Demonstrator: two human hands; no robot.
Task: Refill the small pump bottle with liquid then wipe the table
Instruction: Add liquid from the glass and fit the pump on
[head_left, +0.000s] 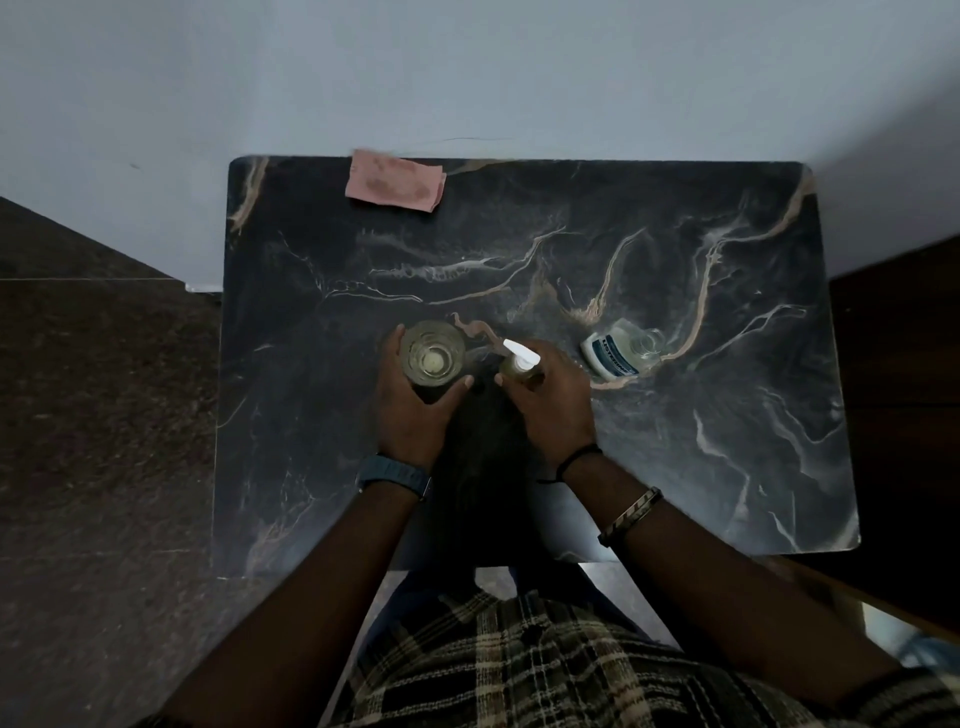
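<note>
Centrally, the left hand (415, 410) is gripping the glass (432, 353) while the right hand (550, 400) is wrapping round the pump bottle (519, 364), whose slim body is risking tipping and spilling if twisted carelessly.

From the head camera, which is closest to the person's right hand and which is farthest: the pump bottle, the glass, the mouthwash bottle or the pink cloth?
1. Pump bottle: held in the right hand itself.
2. Mouthwash bottle, to its right, and glass, to its left in the left hand: too close to call.
3. Pink cloth: at the table's far edge, plainly farthest.
</note>
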